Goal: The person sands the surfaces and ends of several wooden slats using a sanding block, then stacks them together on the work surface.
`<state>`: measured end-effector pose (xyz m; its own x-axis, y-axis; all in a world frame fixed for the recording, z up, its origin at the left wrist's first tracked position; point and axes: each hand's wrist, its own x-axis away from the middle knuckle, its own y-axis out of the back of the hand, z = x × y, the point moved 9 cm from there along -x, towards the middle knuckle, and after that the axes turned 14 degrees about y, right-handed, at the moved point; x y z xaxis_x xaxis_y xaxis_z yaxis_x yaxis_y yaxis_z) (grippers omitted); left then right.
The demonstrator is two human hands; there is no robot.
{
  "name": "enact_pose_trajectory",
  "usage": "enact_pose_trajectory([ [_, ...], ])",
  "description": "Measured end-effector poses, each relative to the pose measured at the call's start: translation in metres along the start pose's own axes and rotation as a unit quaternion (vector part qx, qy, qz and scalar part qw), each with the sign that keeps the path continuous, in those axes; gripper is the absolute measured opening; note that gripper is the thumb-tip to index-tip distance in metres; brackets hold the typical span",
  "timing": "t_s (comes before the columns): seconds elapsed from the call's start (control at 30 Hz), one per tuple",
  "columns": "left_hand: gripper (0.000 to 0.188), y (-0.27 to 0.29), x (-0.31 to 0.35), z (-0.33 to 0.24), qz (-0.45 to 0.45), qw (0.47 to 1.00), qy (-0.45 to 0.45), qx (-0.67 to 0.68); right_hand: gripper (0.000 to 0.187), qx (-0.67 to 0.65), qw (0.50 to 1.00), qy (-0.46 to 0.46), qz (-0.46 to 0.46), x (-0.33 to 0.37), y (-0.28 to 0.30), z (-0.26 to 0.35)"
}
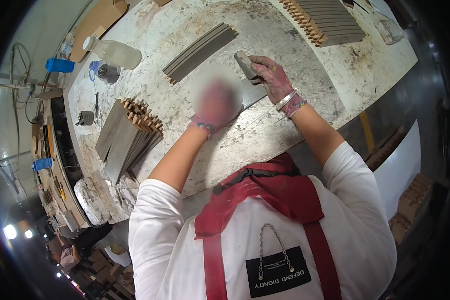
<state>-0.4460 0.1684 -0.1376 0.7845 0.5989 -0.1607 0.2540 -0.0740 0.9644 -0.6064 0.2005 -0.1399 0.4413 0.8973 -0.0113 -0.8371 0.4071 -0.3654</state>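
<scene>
My right hand (274, 80), in a stained pink glove with a white band at the wrist, grips a small grey block (245, 65) at its edge. Between my hands a flat grey strip (255, 96) lies on the worktable (295, 125), partly covered by them. A blurred patch hides my left hand (216, 102); its pink glove shows at the wrist, but its fingers cannot be made out. Just beyond it sits a stack of long grey slats (200, 51) with light wooden ends.
Fanned grey slats with wooden pegs (125, 135) stand at the left. A larger row of slats (330, 22) fills the far right. A jug of cloudy liquid (115, 52), a dark jar (107, 72) and a blue cup (60, 65) are at the far left.
</scene>
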Motion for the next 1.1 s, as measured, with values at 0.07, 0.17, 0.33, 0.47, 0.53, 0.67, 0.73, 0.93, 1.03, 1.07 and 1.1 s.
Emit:
enact_pose_trajectory([
  [0.07,0.047,-0.003,-0.017,-0.012,0.049,0.999,0.018,0.005,0.042,-0.005,1.0,0.003,0.008,0.0,0.001,-0.002],
  [0.17,0.047,-0.012,-0.041,-0.018,0.114,0.988,0.078,0.067,0.043,-0.025,0.999,0.022,0.008,0.0,0.0,0.0],
  [0.33,0.035,-0.009,-0.03,-0.017,-0.14,0.99,0.004,0.007,0.03,-0.204,0.972,-0.032,-0.11,-0.002,0.018,-0.019],
  [0.47,0.058,0.053,-0.028,-0.01,0.238,0.935,0.205,0.164,0.026,-0.136,0.985,0.079,-0.065,-0.005,0.036,-0.017],
  [0.53,0.061,0.067,0.003,0.0,0.107,0.983,0.117,0.097,0.026,-0.079,0.991,0.106,-0.035,-0.004,0.036,-0.014],
  [0.67,0.066,0.04,-0.004,-0.002,0.106,0.971,0.16,0.141,0.027,-0.148,0.986,0.025,-0.072,-0.003,0.033,-0.023],
  [0.73,0.067,0.015,-0.016,-0.016,-0.02,0.995,0.075,0.064,0.034,0.039,0.993,0.111,0.007,-0.006,0.038,-0.015],
  [0.93,0.036,0.027,-0.029,0.016,0.044,0.961,0.115,0.246,0.035,0.001,0.986,0.155,0.055,-0.004,0.031,-0.01],
  [1.03,0.026,0.075,0.009,0.024,0.177,0.981,0.026,-0.075,0.032,-0.144,0.979,0.134,0.049,-0.006,0.039,-0.026],
  [1.07,0.024,0.09,0.025,0.042,0.176,0.955,0.202,0.13,0.029,-0.046,0.985,0.162,0.025,-0.004,0.034,-0.01],
  [1.1,0.023,0.092,0.048,0.062,0.157,0.858,0.365,0.326,0.027,0.054,0.981,0.187,0.003,-0.002,0.03,0.0],
])
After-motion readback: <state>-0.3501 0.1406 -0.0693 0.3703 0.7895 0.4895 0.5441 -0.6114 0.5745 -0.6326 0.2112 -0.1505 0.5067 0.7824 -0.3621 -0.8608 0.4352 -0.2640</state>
